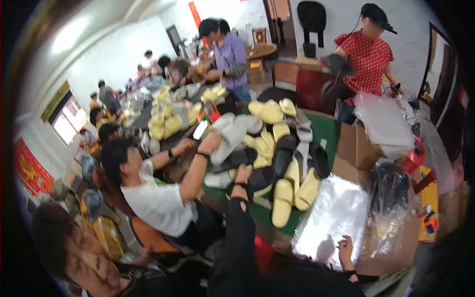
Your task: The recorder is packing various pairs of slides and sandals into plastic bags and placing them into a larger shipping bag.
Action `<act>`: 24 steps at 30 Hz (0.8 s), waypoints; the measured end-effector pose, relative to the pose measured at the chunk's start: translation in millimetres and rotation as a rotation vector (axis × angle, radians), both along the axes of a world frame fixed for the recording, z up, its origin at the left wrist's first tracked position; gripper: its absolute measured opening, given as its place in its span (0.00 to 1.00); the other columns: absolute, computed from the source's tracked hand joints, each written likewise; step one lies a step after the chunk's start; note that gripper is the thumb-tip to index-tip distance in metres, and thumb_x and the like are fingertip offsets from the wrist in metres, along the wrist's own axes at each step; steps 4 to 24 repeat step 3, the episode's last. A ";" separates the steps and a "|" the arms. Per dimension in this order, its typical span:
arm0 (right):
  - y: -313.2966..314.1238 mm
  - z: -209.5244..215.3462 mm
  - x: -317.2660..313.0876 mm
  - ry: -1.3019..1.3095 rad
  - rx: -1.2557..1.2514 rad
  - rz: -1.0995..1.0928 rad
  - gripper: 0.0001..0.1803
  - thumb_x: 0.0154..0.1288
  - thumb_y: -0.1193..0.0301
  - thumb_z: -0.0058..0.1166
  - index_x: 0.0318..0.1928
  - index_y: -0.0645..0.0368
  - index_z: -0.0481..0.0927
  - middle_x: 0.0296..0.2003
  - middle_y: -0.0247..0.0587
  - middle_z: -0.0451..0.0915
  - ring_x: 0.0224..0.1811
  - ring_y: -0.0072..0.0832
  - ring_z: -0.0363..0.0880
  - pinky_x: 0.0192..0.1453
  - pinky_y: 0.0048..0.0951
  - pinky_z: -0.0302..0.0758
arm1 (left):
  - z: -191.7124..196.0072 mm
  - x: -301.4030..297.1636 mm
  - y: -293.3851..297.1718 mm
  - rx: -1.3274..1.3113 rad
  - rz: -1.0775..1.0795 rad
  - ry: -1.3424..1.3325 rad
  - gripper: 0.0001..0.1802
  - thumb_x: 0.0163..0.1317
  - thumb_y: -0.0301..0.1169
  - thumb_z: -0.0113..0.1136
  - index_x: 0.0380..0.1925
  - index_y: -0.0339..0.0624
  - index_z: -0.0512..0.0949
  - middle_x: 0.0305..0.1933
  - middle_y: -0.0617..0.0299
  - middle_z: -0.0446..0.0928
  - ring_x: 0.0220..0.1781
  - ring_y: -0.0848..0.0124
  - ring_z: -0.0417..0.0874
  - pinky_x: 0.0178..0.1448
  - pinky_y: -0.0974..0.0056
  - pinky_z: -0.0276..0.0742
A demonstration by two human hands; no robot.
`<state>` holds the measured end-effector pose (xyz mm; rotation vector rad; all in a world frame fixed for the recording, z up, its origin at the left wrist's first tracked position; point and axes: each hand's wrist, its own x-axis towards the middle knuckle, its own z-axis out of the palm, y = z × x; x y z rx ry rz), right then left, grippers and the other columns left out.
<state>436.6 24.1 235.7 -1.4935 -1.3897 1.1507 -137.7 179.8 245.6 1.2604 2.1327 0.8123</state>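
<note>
My left arm, in a black sleeve, reaches up to the pile of slippers. My left hand point(242, 174) is at a black slipper point(261, 179) and a pale slipper point(221, 178); its fingertips are too small and hidden to show a grip. Low on the right, my right hand point(345, 247) hovers over or rests on the edge of a shiny silver plastic bag point(334, 210), fingers apart and holding nothing. Between the hands lie yellow slippers point(283, 202) and more black slippers point(284, 153) on the green table top point(324, 129).
A co-worker in a white shirt point(158, 205) sits at left, one hand at grey slippers point(230, 138). Another person point(89, 252) is close by at lower left. Clear plastic bags point(386, 121) and a cardboard box point(354, 146) stand right. A person in red point(367, 64) stands across.
</note>
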 end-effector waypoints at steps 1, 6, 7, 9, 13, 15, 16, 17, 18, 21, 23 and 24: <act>-4.9 6.9 11.2 -0.042 -0.027 -0.043 0.17 0.55 0.77 0.47 0.48 0.61 0.66 0.29 0.44 0.73 0.27 0.27 0.75 0.30 0.24 0.75 | 3.9 46.5 38.4 0.024 0.338 -0.497 0.31 0.53 0.29 0.56 0.57 0.36 0.58 0.51 0.46 0.68 0.53 0.58 0.69 0.58 0.53 0.58; -1.3 4.6 13.1 -0.066 -0.062 0.001 0.17 0.58 0.78 0.47 0.49 0.59 0.66 0.30 0.44 0.73 0.29 0.28 0.74 0.34 0.27 0.75 | -17.6 30.7 42.2 0.185 0.293 -0.243 0.45 0.51 0.29 0.59 0.65 0.46 0.43 0.64 0.48 0.54 0.66 0.58 0.53 0.65 0.62 0.52; -1.3 4.6 13.1 -0.066 -0.062 0.001 0.17 0.58 0.78 0.47 0.49 0.59 0.66 0.30 0.44 0.73 0.29 0.28 0.74 0.34 0.27 0.75 | -17.6 30.7 42.2 0.185 0.293 -0.243 0.45 0.51 0.29 0.59 0.65 0.46 0.43 0.64 0.48 0.54 0.66 0.58 0.53 0.65 0.62 0.52; -1.3 4.6 13.1 -0.066 -0.062 0.001 0.17 0.58 0.78 0.47 0.49 0.59 0.66 0.30 0.44 0.73 0.29 0.28 0.74 0.34 0.27 0.75 | -17.6 30.7 42.2 0.185 0.293 -0.243 0.45 0.51 0.29 0.59 0.65 0.46 0.43 0.64 0.48 0.54 0.66 0.58 0.53 0.65 0.62 0.52; -1.3 4.6 13.1 -0.066 -0.062 0.001 0.17 0.58 0.78 0.47 0.49 0.59 0.66 0.30 0.44 0.73 0.29 0.28 0.74 0.34 0.27 0.75 | -17.6 30.7 42.2 0.185 0.293 -0.243 0.45 0.51 0.29 0.59 0.65 0.46 0.43 0.64 0.48 0.54 0.66 0.58 0.53 0.65 0.62 0.52; -1.3 4.6 13.1 -0.066 -0.062 0.001 0.17 0.58 0.78 0.47 0.49 0.59 0.66 0.30 0.44 0.73 0.29 0.28 0.74 0.34 0.27 0.75 | -17.6 30.7 42.2 0.185 0.293 -0.243 0.45 0.51 0.29 0.59 0.65 0.46 0.43 0.64 0.48 0.54 0.66 0.58 0.53 0.65 0.62 0.52; -1.3 4.6 13.1 -0.066 -0.062 0.001 0.17 0.58 0.78 0.47 0.49 0.59 0.66 0.30 0.44 0.73 0.29 0.28 0.74 0.34 0.27 0.75 | -17.6 30.7 42.2 0.185 0.293 -0.243 0.45 0.51 0.29 0.59 0.65 0.46 0.43 0.64 0.48 0.54 0.66 0.58 0.53 0.65 0.62 0.52; -1.3 4.6 13.1 -0.066 -0.062 0.001 0.17 0.58 0.78 0.47 0.49 0.59 0.66 0.30 0.44 0.73 0.29 0.28 0.74 0.34 0.27 0.75 | -17.6 30.7 42.2 0.185 0.293 -0.243 0.45 0.51 0.29 0.59 0.65 0.46 0.43 0.64 0.48 0.54 0.66 0.58 0.53 0.65 0.62 0.52; -1.3 4.6 13.1 -0.066 -0.062 0.001 0.17 0.58 0.78 0.47 0.49 0.59 0.66 0.30 0.44 0.73 0.29 0.28 0.74 0.34 0.27 0.75 | -17.6 30.7 42.2 0.185 0.293 -0.243 0.45 0.51 0.29 0.59 0.65 0.46 0.43 0.64 0.48 0.54 0.66 0.58 0.53 0.65 0.62 0.52; -1.3 4.6 13.1 -0.066 -0.062 0.001 0.17 0.58 0.78 0.47 0.49 0.59 0.66 0.30 0.44 0.73 0.29 0.28 0.74 0.34 0.27 0.75 | -17.6 30.7 42.2 0.185 0.293 -0.243 0.45 0.51 0.29 0.59 0.65 0.46 0.43 0.64 0.48 0.54 0.66 0.58 0.53 0.65 0.62 0.52; -1.3 4.6 13.1 -0.066 -0.062 0.001 0.17 0.58 0.78 0.47 0.49 0.59 0.66 0.30 0.44 0.73 0.29 0.28 0.74 0.34 0.27 0.75 | -17.6 30.7 42.2 0.185 0.293 -0.243 0.45 0.51 0.29 0.59 0.65 0.46 0.43 0.64 0.48 0.54 0.66 0.58 0.53 0.65 0.62 0.52; -1.3 4.6 13.1 -0.066 -0.062 0.001 0.17 0.58 0.78 0.47 0.49 0.59 0.66 0.30 0.44 0.73 0.29 0.28 0.74 0.34 0.27 0.75 | -17.6 30.7 42.2 0.185 0.293 -0.243 0.45 0.51 0.29 0.59 0.65 0.46 0.43 0.64 0.48 0.54 0.66 0.58 0.53 0.65 0.62 0.52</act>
